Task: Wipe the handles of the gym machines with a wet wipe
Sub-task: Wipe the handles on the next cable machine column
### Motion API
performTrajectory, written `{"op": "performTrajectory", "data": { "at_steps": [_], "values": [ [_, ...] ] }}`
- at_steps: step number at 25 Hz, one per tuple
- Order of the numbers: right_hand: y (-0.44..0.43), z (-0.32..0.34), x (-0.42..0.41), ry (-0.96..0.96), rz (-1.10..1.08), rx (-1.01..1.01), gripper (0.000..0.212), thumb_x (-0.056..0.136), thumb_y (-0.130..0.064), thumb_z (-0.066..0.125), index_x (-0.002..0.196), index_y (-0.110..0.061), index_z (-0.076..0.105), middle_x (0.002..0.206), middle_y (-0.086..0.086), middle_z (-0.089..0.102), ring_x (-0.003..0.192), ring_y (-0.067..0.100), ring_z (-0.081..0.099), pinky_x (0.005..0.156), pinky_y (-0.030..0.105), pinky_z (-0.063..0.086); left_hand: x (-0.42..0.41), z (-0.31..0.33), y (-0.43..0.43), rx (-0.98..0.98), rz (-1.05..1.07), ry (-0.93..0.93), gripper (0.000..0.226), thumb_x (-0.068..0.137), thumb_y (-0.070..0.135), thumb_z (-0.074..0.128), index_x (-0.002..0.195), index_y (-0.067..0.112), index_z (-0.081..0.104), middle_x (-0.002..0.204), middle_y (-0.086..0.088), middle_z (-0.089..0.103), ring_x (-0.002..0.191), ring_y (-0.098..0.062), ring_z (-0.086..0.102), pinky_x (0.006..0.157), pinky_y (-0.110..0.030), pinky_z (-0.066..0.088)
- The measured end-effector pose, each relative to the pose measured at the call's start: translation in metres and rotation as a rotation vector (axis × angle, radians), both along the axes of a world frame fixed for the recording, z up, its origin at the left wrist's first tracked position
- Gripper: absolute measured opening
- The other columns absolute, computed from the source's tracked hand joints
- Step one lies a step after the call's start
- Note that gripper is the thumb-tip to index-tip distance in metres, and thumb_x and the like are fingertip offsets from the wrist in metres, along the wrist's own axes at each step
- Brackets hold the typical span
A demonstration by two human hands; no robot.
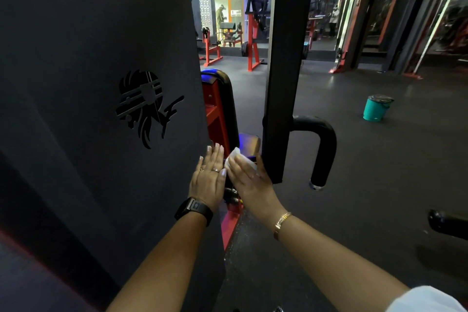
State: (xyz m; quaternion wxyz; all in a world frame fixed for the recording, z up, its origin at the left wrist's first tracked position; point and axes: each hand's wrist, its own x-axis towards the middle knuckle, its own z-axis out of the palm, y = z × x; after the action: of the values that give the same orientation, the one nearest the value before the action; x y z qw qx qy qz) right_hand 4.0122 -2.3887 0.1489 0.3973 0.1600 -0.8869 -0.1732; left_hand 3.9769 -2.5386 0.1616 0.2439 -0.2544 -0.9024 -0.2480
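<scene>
My left hand (209, 177) lies flat with straight fingers against the edge of the machine's dark shroud panel (101, 109). My right hand (249, 177) holds a white wet wipe (235, 157) just beside it, low between the panel and a black upright post (281, 83). What the wipe touches is hidden by my hands. A black padded hook-shaped handle (323, 149) juts out to the right of the post, apart from both hands.
The machine's red frame (215, 119) and black padded seat back (228, 99) stand behind my hands. A teal bucket (376, 109) sits on the dark rubber floor at right. Red and black machines line the back, with a person far off. Another black grip (445, 223) pokes in at right.
</scene>
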Motion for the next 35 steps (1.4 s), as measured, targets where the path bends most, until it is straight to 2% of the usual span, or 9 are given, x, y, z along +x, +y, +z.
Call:
{"op": "performTrajectory", "data": {
  "at_steps": [5,10,15,18,21,24,29,32,35],
  "values": [
    [0.008,0.006,0.01,0.149,0.057,-0.001,0.046,0.098,-0.007,0.022,0.142,-0.009,0.034,0.151,0.006,0.031,0.147,0.027,0.003,0.115,0.053,-0.01,-0.002,-0.004,0.001,0.056,-0.014,0.012,0.056,0.094,0.035,0.011,0.147,0.014,0.011,0.154,0.005,0.01,0.145,-0.012,0.002,0.119,-0.032,0.004],
    [0.018,0.016,0.007,0.191,-0.127,0.07,0.053,0.088,-0.009,0.033,0.14,-0.01,0.043,0.143,0.01,0.047,0.137,0.028,0.037,0.115,0.052,-0.013,0.0,-0.005,-0.003,0.03,-0.002,0.058,0.054,0.097,0.032,0.014,0.147,0.013,0.021,0.154,0.003,0.02,0.145,-0.015,0.009,0.119,-0.036,0.011],
    [0.028,-0.038,0.031,0.029,-0.123,0.013,0.052,0.09,-0.008,0.029,0.142,-0.005,0.033,0.148,0.009,0.038,0.142,0.026,0.021,0.117,0.049,-0.008,-0.004,-0.007,-0.002,0.025,-0.004,0.058,0.055,0.096,0.033,0.015,0.148,0.015,0.019,0.154,0.005,0.016,0.145,-0.012,0.007,0.118,-0.033,0.011],
    [0.011,-0.04,0.043,-0.198,0.016,-0.401,0.048,0.079,-0.003,0.042,0.124,-0.007,0.059,0.123,0.005,0.064,0.123,0.02,0.053,0.119,0.039,-0.002,0.006,-0.012,0.003,0.342,-0.08,-0.25,0.056,0.095,0.036,0.022,0.148,0.031,0.007,0.154,0.018,0.004,0.142,0.003,0.007,0.112,-0.013,0.01],
    [-0.007,-0.018,0.044,-0.668,-0.006,-1.325,0.034,0.088,0.001,0.049,0.111,-0.011,0.071,0.104,-0.004,0.067,0.098,0.016,0.061,0.098,0.024,0.038,0.018,-0.033,0.007,0.926,-0.012,-0.512,0.05,0.099,0.035,0.031,0.149,0.026,0.026,0.147,0.01,0.033,0.132,-0.003,0.034,0.107,-0.017,0.026],
    [-0.013,-0.015,0.036,-0.965,0.025,-2.12,0.027,0.085,0.002,0.053,0.107,-0.001,0.069,0.099,0.014,0.069,0.089,0.029,0.065,0.079,0.032,0.05,0.019,-0.047,0.007,1.278,0.067,-0.863,0.044,0.104,0.032,0.031,0.13,0.004,0.054,0.118,-0.014,0.061,0.105,-0.021,0.058,0.085,-0.024,0.047],
    [0.001,-0.016,0.048,-1.206,0.216,-2.315,0.023,0.09,-0.002,0.047,0.101,0.004,0.066,0.099,0.024,0.069,0.09,0.031,0.068,0.083,0.036,0.056,0.036,-0.054,0.007,1.156,-0.022,-1.32,0.055,0.096,0.049,0.043,0.115,0.003,0.064,0.11,-0.017,0.067,0.096,-0.027,0.065,0.089,-0.038,0.05],
    [0.011,-0.03,0.051,-1.188,0.215,-2.313,0.02,0.092,-0.001,0.05,0.105,-0.001,0.066,0.105,0.024,0.066,0.09,0.03,0.067,0.082,0.038,0.056,0.041,-0.064,0.017,1.09,-0.175,-1.35,0.048,0.084,0.043,0.064,0.11,0.003,0.069,0.113,-0.024,0.066,0.106,-0.036,0.064,0.1,-0.047,0.047],
    [0.029,-0.041,0.06,-1.171,0.219,-2.239,0.021,0.09,0.005,0.051,0.1,-0.002,0.068,0.097,0.021,0.069,0.091,0.033,0.067,0.083,0.039,0.055,0.053,-0.065,0.038,1.02,-0.236,-1.35,0.025,0.092,0.02,0.057,0.084,0.007,0.077,0.1,-0.022,0.07,0.088,-0.028,0.07,0.086,-0.039,0.055]
  ]
}}
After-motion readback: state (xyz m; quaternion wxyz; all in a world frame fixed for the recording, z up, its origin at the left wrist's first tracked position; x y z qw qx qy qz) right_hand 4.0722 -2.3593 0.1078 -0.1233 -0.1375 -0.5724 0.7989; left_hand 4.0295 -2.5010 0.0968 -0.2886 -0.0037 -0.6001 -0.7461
